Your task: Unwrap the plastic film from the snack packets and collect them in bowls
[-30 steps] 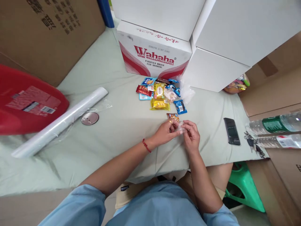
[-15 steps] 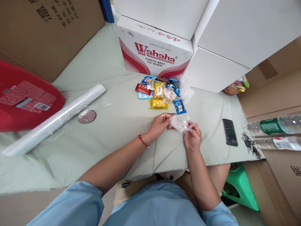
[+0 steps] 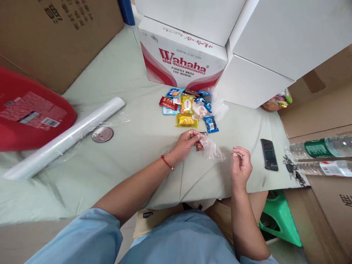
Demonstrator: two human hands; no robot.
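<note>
My left hand [image 3: 187, 143] pinches one end of a crumpled clear plastic bag [image 3: 215, 151] between thumb and fingers. The rest of the bag hangs out to the right, above the cloth. A small brown-red snack packet [image 3: 200, 147] shows partly beside and behind the bag; whether it lies under it or inside it, I cannot tell. To the right of the bag, my right hand [image 3: 241, 167] is apart from it, fingers loosely bent and nothing visible in them. Just beyond my left hand lie a yellow-wrapped snack [image 3: 187, 120] and a blue snack packet [image 3: 211, 124].
Behind these, a pile of wrapped snacks [image 3: 187, 103] and another clear bag [image 3: 220, 106] lie before a Wahaba carton [image 3: 184, 60]. A plastic film roll [image 3: 66, 137], a round tin [image 3: 102, 134] and a red container [image 3: 33, 113] are left. A phone [image 3: 269, 154], keys and bottles are right.
My right hand has let go of the bag and moved right and slightly toward me. The bag's free end now droops from my left hand, which has barely moved.
</note>
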